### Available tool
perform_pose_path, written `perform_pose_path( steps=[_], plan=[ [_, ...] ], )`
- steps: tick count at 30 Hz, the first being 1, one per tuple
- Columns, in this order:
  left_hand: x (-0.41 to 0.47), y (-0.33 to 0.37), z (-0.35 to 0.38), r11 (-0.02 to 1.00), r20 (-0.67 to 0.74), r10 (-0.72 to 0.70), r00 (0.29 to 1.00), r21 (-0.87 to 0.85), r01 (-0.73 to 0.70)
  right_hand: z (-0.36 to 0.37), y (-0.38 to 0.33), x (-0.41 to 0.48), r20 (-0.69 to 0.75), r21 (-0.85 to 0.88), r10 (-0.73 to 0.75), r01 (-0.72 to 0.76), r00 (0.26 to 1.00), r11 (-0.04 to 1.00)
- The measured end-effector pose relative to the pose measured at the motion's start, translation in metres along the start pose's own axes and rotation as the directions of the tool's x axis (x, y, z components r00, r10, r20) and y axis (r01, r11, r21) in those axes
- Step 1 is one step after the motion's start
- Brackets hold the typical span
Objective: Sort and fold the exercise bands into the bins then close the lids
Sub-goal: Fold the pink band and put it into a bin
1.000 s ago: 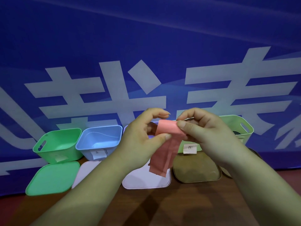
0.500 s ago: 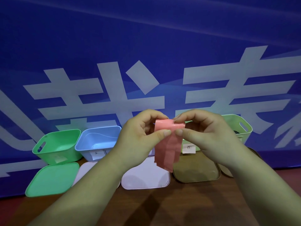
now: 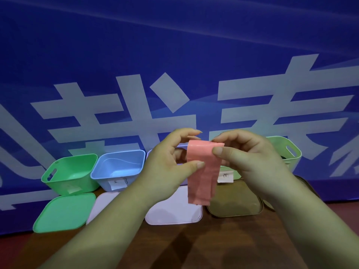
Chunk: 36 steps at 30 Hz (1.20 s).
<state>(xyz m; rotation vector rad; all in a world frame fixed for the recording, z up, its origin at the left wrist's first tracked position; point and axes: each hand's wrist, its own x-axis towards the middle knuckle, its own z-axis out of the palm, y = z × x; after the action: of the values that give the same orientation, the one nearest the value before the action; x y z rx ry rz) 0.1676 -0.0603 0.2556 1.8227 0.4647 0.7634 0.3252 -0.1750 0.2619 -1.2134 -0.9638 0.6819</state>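
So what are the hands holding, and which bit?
A folded pink band, pinched near its top: the left hand on its left edge, the right hand on its right edge.

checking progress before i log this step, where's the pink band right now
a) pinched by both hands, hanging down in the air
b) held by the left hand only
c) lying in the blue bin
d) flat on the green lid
a: the left hand and the right hand both pinch the top of the pink band, and its folded length hangs free below them.
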Motion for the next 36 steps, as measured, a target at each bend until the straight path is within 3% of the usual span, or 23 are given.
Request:
perform_pose_path(
  steps=[5,14,24,31,36],
  plan=[
    [-0.001,0.001,0.005,0.997,-0.036,0.051,0.998,0.067,-0.049,0.0,0.002,0.0,0.01,0.129,0.074,-0.075,0.997,0.989],
    [0.004,-0.002,0.013,0.995,-0.034,0.1,0.994,0.02,-0.099,-0.011,0.001,-0.001,-0.016,-0.081,0.054,-0.055,0.998,0.995],
    [0.006,-0.001,0.013,0.998,0.012,0.058,0.998,0.011,-0.058,-0.019,-0.011,-0.005,0.08,-0.222,-0.097,0.112,0.992,0.968],
    [0.002,-0.001,0.016,0.999,0.018,0.009,1.0,-0.033,-0.009,-0.021,-0.009,-0.003,0.017,-0.174,-0.094,0.096,0.995,0.98],
    [0.001,0.001,0.016,1.0,0.008,0.013,1.0,-0.021,-0.012,-0.018,-0.006,-0.005,0.0,-0.05,-0.03,0.03,1.0,0.998]
  ],
)
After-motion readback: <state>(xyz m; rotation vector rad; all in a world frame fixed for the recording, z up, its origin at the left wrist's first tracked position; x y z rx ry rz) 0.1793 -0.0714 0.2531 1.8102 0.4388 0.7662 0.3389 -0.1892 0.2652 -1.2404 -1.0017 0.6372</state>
